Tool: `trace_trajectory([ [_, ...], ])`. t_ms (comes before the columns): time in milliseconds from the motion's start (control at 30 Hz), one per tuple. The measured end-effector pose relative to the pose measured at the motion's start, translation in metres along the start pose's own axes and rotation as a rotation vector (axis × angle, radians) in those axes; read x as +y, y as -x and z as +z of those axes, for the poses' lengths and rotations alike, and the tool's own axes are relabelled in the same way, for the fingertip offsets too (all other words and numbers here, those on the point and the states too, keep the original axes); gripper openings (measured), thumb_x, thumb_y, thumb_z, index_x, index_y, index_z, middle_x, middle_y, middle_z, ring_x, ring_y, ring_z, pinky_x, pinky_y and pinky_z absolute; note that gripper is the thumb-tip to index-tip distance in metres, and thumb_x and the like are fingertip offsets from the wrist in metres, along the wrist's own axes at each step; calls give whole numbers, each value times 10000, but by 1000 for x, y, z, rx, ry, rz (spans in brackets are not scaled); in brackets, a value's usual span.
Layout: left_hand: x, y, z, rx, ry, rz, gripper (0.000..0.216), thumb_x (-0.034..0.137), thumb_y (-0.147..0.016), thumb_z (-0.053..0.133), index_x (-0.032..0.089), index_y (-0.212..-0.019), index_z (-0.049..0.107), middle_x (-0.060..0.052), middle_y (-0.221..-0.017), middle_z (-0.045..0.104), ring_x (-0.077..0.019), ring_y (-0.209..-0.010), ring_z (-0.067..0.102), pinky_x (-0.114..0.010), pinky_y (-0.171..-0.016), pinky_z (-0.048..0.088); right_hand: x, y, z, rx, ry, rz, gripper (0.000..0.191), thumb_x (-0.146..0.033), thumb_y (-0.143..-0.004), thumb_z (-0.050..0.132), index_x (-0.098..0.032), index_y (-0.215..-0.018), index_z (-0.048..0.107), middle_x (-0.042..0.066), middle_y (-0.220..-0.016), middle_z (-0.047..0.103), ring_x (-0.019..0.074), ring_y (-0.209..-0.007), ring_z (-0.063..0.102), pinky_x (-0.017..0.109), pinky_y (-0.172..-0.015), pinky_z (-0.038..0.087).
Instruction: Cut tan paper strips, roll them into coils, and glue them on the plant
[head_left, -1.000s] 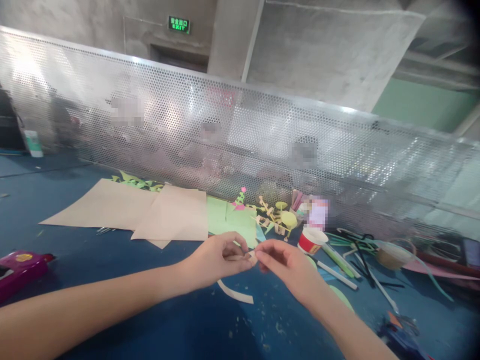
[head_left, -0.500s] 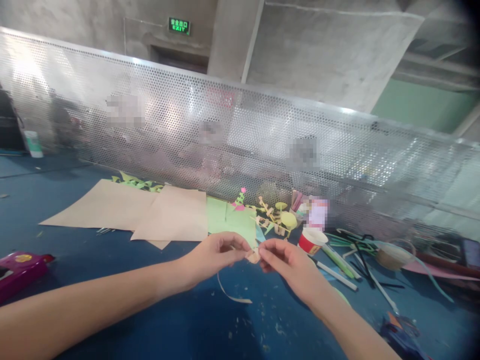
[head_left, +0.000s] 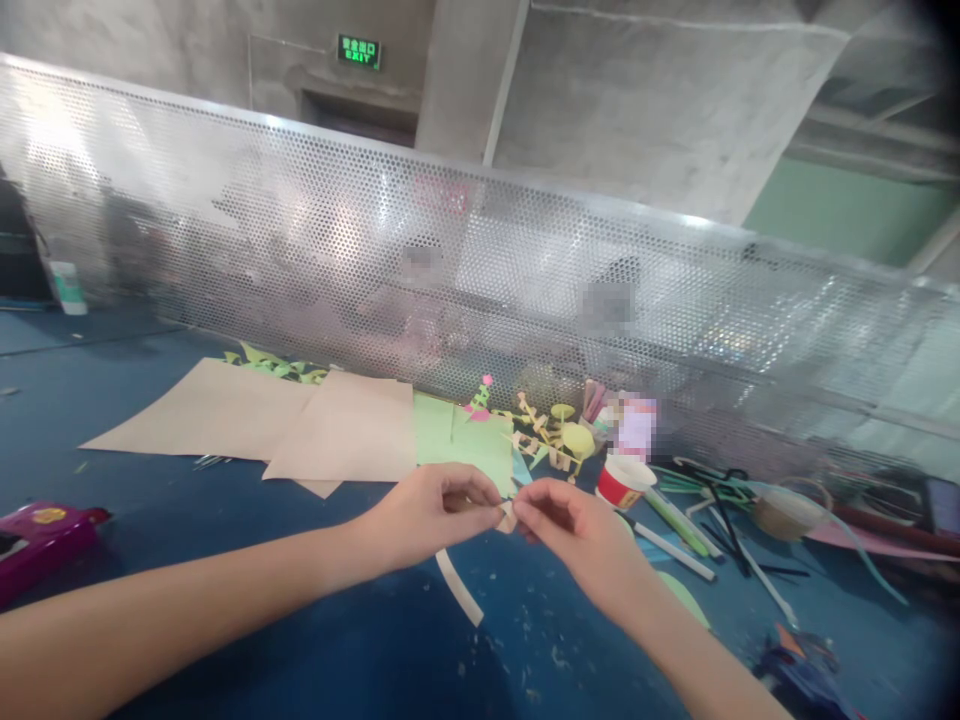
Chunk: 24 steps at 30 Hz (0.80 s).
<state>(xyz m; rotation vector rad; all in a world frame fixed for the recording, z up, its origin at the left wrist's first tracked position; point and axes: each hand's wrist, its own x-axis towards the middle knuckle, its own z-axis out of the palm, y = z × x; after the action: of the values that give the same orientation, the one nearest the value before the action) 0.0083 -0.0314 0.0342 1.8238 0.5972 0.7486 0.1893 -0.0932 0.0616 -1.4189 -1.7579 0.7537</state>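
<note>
Your left hand (head_left: 431,515) and right hand (head_left: 574,530) meet fingertip to fingertip above the middle of the blue worktop (head_left: 150,480), each pinching the same end of a pale paper strip (head_left: 459,590). The strip's loose tail hangs down from your left fingers and slants toward the near edge, just clear of the surface as far as one can tell. Toward the far edge, below the perforated metal screen (head_left: 375,250), lie two brown paper sheets (head_left: 300,425) and, beside them, a green sheet (head_left: 465,440). Just right of your right hand stands a red and white cup (head_left: 621,482), with pens (head_left: 675,540) scattered beyond it. A purple tool (head_left: 37,540) sits near the left edge.
</note>
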Motion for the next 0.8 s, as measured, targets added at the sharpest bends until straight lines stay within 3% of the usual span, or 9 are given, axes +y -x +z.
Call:
trace_trajectory([
  [200,1,-2,0,36,-61,-1,252,353,-767,580,204,-970,604,-16,-826,659,-112,-653,575,-217,-581,414,0,0,-2,3,-25,14,164,-330,-811,517,-184,-785,586,-11,-682,599,123,-650,571,222,-639,455],
  [600,8,1,-1,11,-129,-4,293,363,-779,553,234,-1041,571,-31,-911,655,-143,-714,589,-253,-625,441,-2,1,-3,29,87,-19,190,-348,-844,463,-201,-788,568,-13,-678,580,137,-660,559,230,-627,443],
  [800,4,-1,-1,-105,-5,-76,248,324,-750,580,202,-966,575,-26,-827,643,-129,-632,600,-268,-615,472,-6,6,3,51,235,-90,97,-266,-838,475,-228,-824,563,-12,-795,634,139,-715,585,238,-659,447],
])
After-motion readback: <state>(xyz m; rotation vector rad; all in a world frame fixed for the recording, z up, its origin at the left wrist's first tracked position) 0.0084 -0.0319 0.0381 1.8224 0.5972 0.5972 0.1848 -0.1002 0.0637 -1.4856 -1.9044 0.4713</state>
